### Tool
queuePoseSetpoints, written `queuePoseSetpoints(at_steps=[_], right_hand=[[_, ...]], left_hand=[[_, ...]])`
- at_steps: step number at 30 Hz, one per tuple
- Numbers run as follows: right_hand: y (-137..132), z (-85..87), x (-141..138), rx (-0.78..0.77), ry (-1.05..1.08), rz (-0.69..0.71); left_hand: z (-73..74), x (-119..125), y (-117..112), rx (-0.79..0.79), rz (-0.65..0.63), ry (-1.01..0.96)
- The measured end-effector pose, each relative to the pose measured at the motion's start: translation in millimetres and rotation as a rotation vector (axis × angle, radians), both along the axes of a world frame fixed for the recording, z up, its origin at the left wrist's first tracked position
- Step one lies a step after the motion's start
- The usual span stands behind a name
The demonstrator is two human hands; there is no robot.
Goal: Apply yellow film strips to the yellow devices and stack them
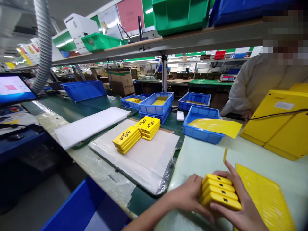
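Between left hand [187,195], right hand [237,205]: four yellow cases [219,192].

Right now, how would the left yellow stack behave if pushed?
The left yellow stack would likely shear apart: its cases sit offset, nothing visibly binding them. Each looks rigid with rounded edges, so probably stiff, maybe slippery.

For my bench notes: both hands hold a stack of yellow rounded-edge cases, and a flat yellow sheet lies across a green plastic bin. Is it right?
No: the head view shows the plastic bin under the flat yellow sheet is blue, not green. The left hand and right hand do hold the stack of yellow cases.
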State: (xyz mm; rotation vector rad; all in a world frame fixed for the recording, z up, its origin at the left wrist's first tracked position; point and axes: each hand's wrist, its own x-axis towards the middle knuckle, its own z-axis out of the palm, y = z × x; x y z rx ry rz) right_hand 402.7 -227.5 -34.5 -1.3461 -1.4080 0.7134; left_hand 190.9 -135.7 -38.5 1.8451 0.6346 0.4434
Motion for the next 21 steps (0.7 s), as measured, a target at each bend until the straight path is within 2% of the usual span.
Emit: queuePoseSetpoints(at_steps=[1,2,3,4,6,8,11,14,16,21], right_hand=[[-2,-0.9,0,-0.012,0.026,0.016],[-4,-1.3,0,-0.021,0.054,0.024],[-7,-1.0,-2,-0.031,0.08,0.024],[-8,0.0,-3,-0.044,0.097,0.018],[-8,3.5,-7,-0.063,0.108,0.006],[-5,7.0,-8,-0.076,0.099,-0.004],[1,8.7,-7,-0.083,0.095,0.008],[2,6.9,-6,-0.089,0.1,0.043],[2,6.0,-5,-0.099,0.103,0.039],[2,6.5,-5,-0.097,0.12,0.034]], left_hand=[[8.5,-16,15,0.067,0.038,0.11],[17.0,-34,34,0.141,0.208,0.16],[24.7,-52,55,0.23,0.563,0.175],[31.0,-69,78,0.289,0.809,0.189],[36.9,-96,121,0.36,1.149,0.225],[32.2,-109,155,0.402,1.393,0.263],[12.6,-108,182,0.425,1.557,0.309],[-4.2,-104,191,0.438,1.638,0.342],[-8.7,-105,195,0.437,1.681,0.362],[-8.8,-114,200,0.445,1.711,0.405]])
